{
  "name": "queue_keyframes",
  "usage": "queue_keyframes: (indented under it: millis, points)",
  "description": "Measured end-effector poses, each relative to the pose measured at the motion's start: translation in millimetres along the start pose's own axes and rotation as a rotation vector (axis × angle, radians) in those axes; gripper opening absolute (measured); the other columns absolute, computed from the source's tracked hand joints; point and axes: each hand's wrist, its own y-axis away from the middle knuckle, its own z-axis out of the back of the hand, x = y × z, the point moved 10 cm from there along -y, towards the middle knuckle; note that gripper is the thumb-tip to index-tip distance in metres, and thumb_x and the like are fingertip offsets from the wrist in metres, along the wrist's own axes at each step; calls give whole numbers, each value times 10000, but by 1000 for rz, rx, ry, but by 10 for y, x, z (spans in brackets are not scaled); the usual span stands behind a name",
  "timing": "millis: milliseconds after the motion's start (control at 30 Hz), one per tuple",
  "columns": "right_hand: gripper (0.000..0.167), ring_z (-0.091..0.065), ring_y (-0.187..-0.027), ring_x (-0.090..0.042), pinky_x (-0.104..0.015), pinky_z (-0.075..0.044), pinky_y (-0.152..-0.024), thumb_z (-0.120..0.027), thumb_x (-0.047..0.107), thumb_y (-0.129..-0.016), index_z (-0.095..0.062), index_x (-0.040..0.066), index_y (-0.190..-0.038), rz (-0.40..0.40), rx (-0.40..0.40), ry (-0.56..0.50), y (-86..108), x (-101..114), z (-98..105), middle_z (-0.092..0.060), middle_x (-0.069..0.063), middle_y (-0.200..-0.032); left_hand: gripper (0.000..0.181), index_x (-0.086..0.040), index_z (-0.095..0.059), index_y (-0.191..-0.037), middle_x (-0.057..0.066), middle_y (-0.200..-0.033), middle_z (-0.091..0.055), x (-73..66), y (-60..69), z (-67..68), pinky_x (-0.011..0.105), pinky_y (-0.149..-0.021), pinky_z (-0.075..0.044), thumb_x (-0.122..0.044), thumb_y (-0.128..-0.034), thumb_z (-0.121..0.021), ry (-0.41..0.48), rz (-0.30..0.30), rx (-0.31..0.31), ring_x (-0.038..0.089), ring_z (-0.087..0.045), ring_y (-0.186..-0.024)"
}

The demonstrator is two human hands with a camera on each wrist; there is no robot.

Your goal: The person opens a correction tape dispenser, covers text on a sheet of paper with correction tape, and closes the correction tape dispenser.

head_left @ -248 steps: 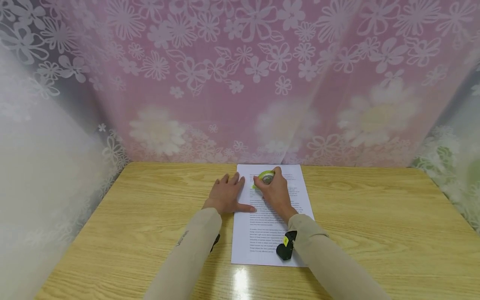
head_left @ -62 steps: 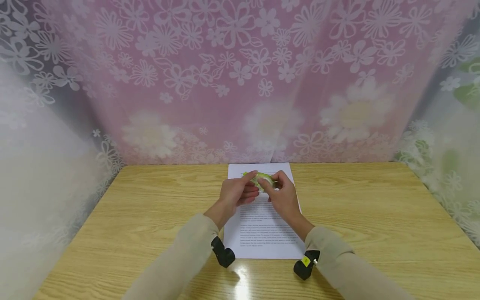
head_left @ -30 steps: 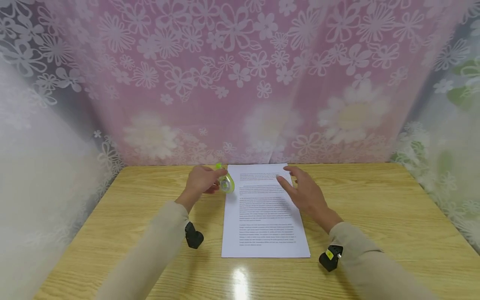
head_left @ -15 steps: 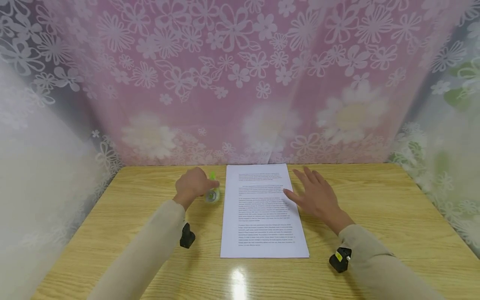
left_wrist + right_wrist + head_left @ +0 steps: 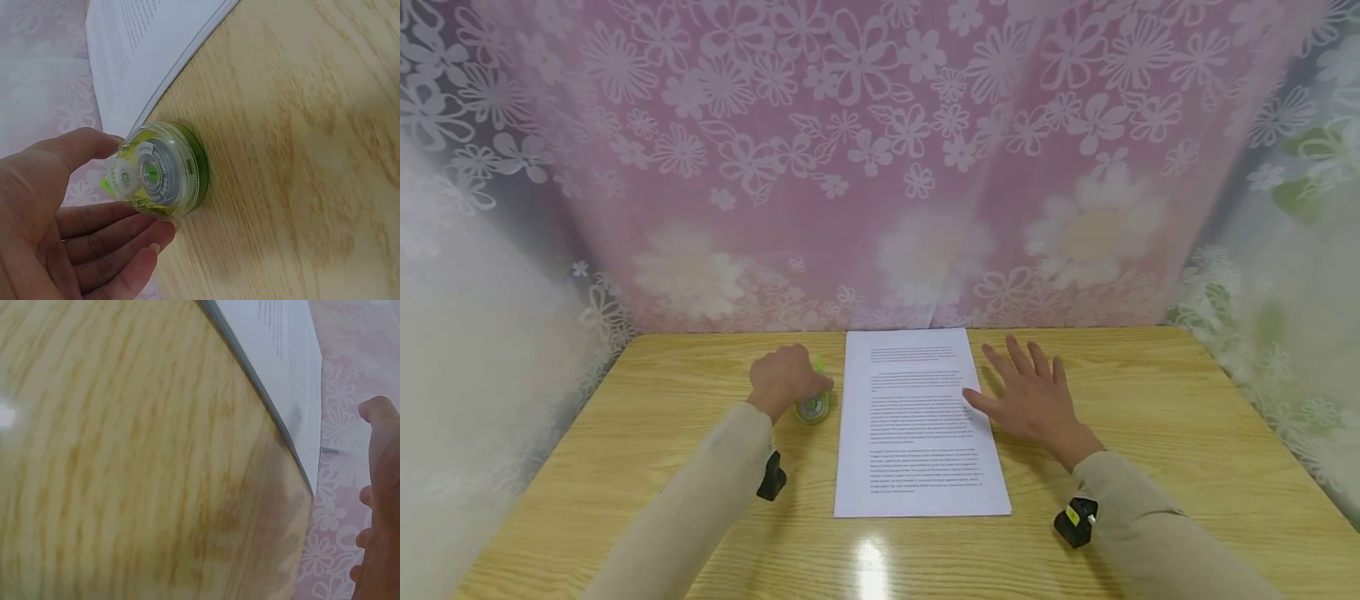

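Left of the paper, my left hand (image 5: 784,379) holds a green correction tape (image 5: 812,407) with a clear casing. In the left wrist view, the thumb and fingers grip the narrow end of the correction tape (image 5: 159,172), and its round end is at the tabletop. The stack of printed paper (image 5: 917,425) lies in the middle of the table. Beside its right edge is my right hand (image 5: 1033,400), fingers spread and holding nothing. In the right wrist view, only part of the right hand (image 5: 384,475) shows at the edge.
The wooden table (image 5: 1150,400) runs back to a pink floral curtain (image 5: 850,208). Whitish floral curtains stand at the left and right sides. A black wrist camera (image 5: 1075,522) sits on the right sleeve, another (image 5: 771,477) on the left.
Earlier my right hand held the correction tape on the paper, the left hand flat beside it. The tape passed to my left hand, which carried it left and down; my right hand drew away rightward.
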Motion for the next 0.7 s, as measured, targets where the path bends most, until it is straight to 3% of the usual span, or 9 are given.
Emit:
queue_keyframes:
  millis: [233, 567, 633, 700]
  points:
    - [906, -37, -1405, -437, -642, 48, -1055, -377, 774, -839, -278, 188, -1522, 5, -8, 26, 13, 18, -28, -144, -184, -1564, 402, -112, -632, -802, 0, -642, -604, -23, 14, -72, 297, -461, -390, -512, -814, -662, 9, -23, -3, 146, -514, -522]
    - [912, -47, -1405, -437, -622, 50, -1066, -365, 776, -841, -283, 173, -1520, 14, -10, 4, 21, 24, -48, -140, -188, -1564, 409, -118, -604, -782, 0, -579, -527, -100, 83, -113, 307, -451, -340, -519, -866, -606, -42, -61, -61, 161, -460, -488]
    - [908, -51, -1404, -439, -626, 36, -1066, -368, 771, -845, -284, 168, -1520, 16, -8, 3, 25, 21, -50, -146, -193, -1561, 433, -106, -634, -866, 13, -596, -541, -116, 93, -114, 319, -460, -363, -534, -885, -574, -51, -67, -75, 172, -479, -503]
    - [902, -59, -1403, -442, -628, 21, -1067, -372, 764, -850, -287, 165, -1518, 17, -13, 4, 27, 16, -43, -156, -197, -1558, 482, -85, -654, -1033, 47, -760, -623, -146, 104, -91, 360, -522, -438, -536, -905, -540, -59, -90, -110, 217, -568, -638]
